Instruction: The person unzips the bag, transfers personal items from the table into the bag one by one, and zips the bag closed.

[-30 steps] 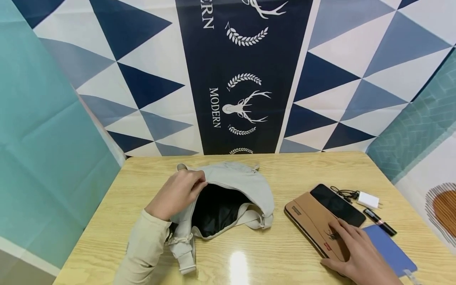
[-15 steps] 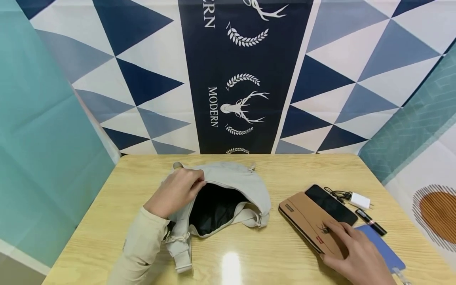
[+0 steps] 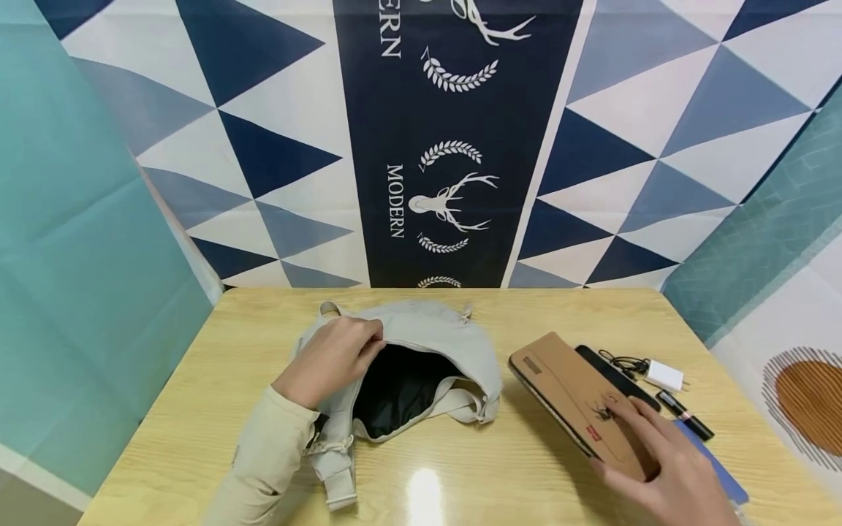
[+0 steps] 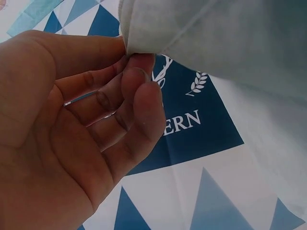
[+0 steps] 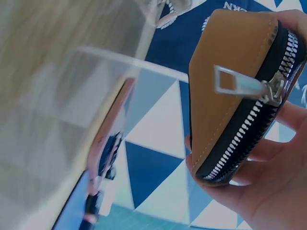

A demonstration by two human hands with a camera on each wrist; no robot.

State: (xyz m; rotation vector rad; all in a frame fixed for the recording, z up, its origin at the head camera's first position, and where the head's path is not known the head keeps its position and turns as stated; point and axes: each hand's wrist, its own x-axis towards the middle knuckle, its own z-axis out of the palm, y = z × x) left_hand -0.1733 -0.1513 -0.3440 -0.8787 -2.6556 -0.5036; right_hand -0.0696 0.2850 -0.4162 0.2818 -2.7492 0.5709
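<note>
My left hand (image 3: 332,361) pinches the upper edge of a light grey sling bag (image 3: 454,329), whose mouth gapes and shows a black lining (image 3: 401,387). In the left wrist view, the thumb and fingertips hold the bag's pale cloth (image 4: 192,43). On the right, my right hand (image 3: 674,467) grips a brown zippered wallet (image 3: 559,380) by its near end, tilted and raised off the table. The right wrist view shows the wallet's end with its metal zip pull (image 5: 240,84) and fingers curled round its sides.
Behind the wallet lies a black phone (image 3: 615,376), partly covered. Beside it are a black cable (image 3: 628,363), a white charger plug (image 3: 666,375) and a black tube (image 3: 684,414). A flat blue item (image 3: 720,471) is half hidden by my right hand. A patterned cloth (image 3: 447,146) hangs behind the table.
My right hand has lifted the wallet from the table and tilted it, covering more of the phone and blue item. The left hand still holds the bag's edge.
</note>
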